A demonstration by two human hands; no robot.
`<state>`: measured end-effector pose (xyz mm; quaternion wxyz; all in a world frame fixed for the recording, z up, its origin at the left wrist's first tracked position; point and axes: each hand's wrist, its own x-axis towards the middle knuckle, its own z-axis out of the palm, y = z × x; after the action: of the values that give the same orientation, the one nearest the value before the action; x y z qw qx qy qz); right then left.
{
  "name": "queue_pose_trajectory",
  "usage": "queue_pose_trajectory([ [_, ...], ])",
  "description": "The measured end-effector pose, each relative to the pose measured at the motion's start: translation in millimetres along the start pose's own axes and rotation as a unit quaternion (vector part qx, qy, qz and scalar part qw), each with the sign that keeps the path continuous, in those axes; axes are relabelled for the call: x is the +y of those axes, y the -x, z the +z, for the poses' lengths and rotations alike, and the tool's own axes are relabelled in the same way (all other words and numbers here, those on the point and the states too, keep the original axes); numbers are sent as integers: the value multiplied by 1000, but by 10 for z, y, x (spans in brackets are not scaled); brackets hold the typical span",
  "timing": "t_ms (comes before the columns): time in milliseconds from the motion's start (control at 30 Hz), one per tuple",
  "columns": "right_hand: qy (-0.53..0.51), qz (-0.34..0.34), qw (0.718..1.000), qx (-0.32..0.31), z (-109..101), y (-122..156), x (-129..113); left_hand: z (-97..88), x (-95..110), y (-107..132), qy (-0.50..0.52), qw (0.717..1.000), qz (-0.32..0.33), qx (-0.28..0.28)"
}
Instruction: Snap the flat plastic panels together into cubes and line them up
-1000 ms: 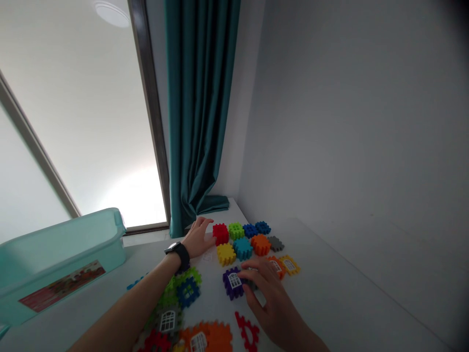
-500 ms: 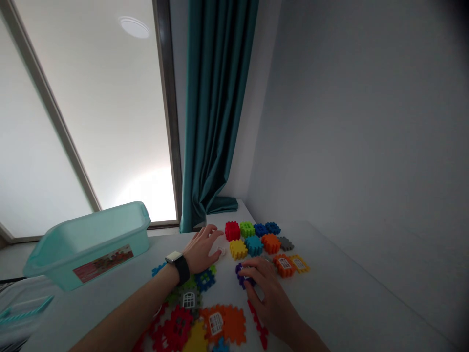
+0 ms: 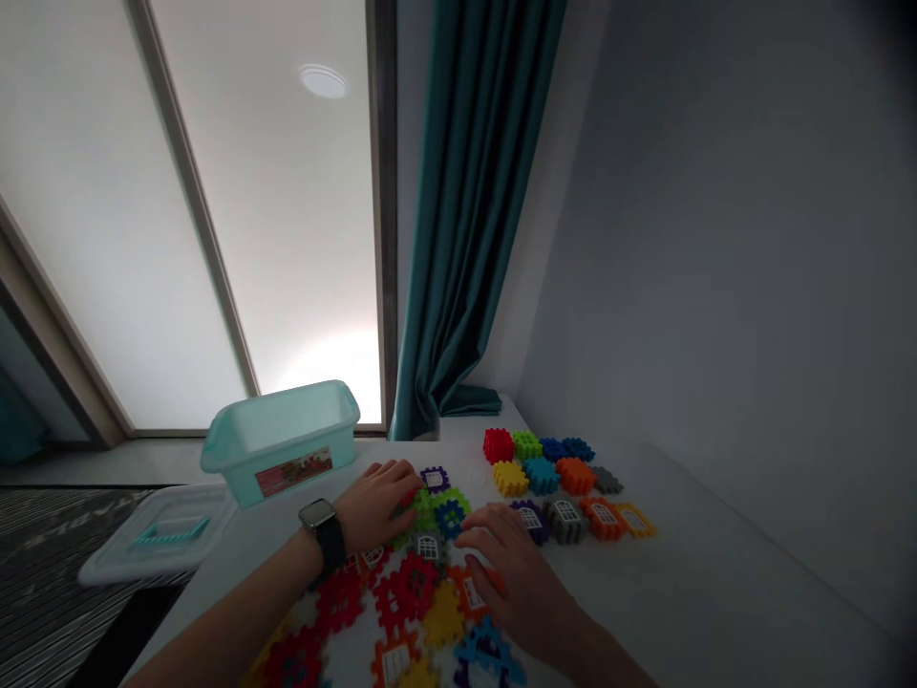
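My left hand [image 3: 377, 499], with a watch on its wrist, reaches over the far left of a loose spread of toothed plastic building plates. Its fingers are bent but apart, and the tips meet a red piece [image 3: 409, 497] beside green plates [image 3: 430, 511]. A purple window plate [image 3: 434, 478] lies just beyond them. My right hand [image 3: 510, 569] hovers, fingers apart, over an orange window plate [image 3: 469, 594], near a blue plate [image 3: 451, 518]. Nothing shows between its fingers. Red plates [image 3: 396, 592] and a yellow plate [image 3: 443, 616] lie closer to me.
Rows of stacked plates stand at the back right, among them a red stack [image 3: 498, 445], a yellow stack [image 3: 511, 479] and a purple window stack [image 3: 530, 519]. A mint plastic tub [image 3: 287, 440] sits at the back left. Its lid [image 3: 161, 535] lies beside the white table [image 3: 645, 612].
My view has swung left and down. The right hand has left the purple window stack, now beside the grey one, and moved to the loose plates. My left hand has drawn back over them too.
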<state>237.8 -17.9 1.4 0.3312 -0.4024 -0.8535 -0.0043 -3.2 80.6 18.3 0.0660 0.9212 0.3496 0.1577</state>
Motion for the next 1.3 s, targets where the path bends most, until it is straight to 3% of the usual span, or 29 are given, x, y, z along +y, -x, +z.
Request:
queue_pose_trajectory([
  [333,-53,1,997,-64,201,-210,-220,-54,-202,808,32,995,-89,29],
  [533,-63,-4,992,-109,373,-216,-333,-112,-356,1151,46,987,-143,62],
  [667,-76,11,992,-101,476,-158,-364,-158,-390,1199,32,988,-147,40],
  [1000,-126,47,989,-59,510,63,-374,-91,-162,1123,27,991,-127,-13],
  [1300,-165,30,986,-11,553,67,-384,19,-177,1100,55,989,-136,0],
])
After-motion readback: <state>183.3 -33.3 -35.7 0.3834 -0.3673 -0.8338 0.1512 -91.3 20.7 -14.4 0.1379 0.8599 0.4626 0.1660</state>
